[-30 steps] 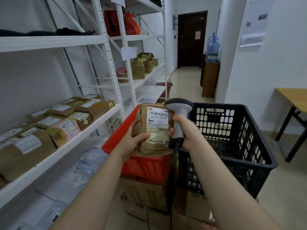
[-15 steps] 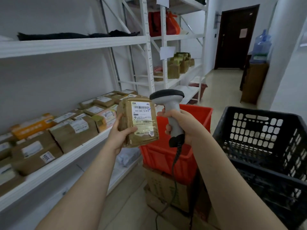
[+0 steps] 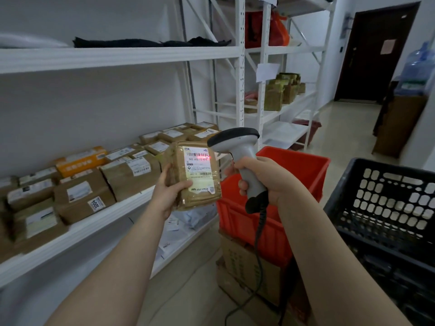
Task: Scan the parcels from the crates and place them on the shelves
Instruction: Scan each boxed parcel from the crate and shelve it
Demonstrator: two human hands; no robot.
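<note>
White metal shelving (image 3: 117, 57) runs along the left wall of this storeroom, and its middle shelf is packed with brown paper-wrapped parcels (image 3: 82, 196) bearing white labels, plus one orange parcel (image 3: 80, 161) near the back. A dark wooden door (image 3: 372, 52) closes the far end of the corridor, and a blue water bottle (image 3: 419, 67) stands to its right.

The person's left hand (image 3: 169, 194) holds up a brown taped parcel with a white shipping label (image 3: 195, 177). The thumb is pressed across the lower front and the fingers are wrapped behind the left edge. The parcel stands upright in the air, in front of the middle shelf and just left of the red plastic crate (image 3: 301, 175), with its label facing the person.

The right hand (image 3: 266, 180) grips a grey handheld barcode scanner (image 3: 235, 142), fingers curled tight round the handle. The scanner's dark head sits just beside the parcel's upper right corner; I cannot tell whether they touch. A small red light spot (image 3: 210, 157) glows on the label beside the printed number. A black cable (image 3: 259, 243) hangs from the handle down to the floor.

The red crate rests on stacked cardboard boxes (image 3: 247, 267), and a black perforated plastic crate (image 3: 386, 208) stands to its right.
</note>
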